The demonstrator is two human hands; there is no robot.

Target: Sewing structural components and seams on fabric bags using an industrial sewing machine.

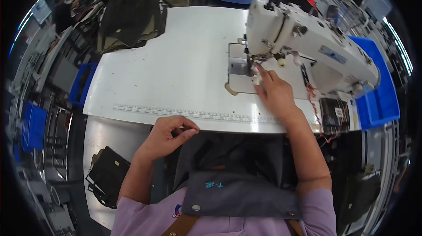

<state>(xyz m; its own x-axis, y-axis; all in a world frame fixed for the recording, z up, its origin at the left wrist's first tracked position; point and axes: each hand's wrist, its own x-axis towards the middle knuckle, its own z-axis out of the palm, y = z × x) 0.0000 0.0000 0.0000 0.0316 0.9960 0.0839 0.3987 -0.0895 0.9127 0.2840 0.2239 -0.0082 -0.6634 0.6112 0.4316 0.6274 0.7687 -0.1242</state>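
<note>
A white sewing machine [303, 38] stands on the right of the white table [176, 64]. My right hand [278, 93] reaches to its needle area, index finger stretched toward the presser foot [251, 67] and thumb held apart. Whether the fingertips touch the foot is too small to tell. Under the needle lies a metal needle plate [239, 66]. At the table's front edge, my left hand [169, 136] is curled, thumb and index tips close together, with nothing visible in them. A long clear ruler [193, 113] lies just beyond it.
Dark green fabric pieces [132, 18] are piled at the far left corner. More dark pieces [107, 174] rest on a lower surface at left. A blue bin [382, 100] stands behind the machine; a black box [332, 113] and orange threads [311, 93] lie nearby. People work beyond.
</note>
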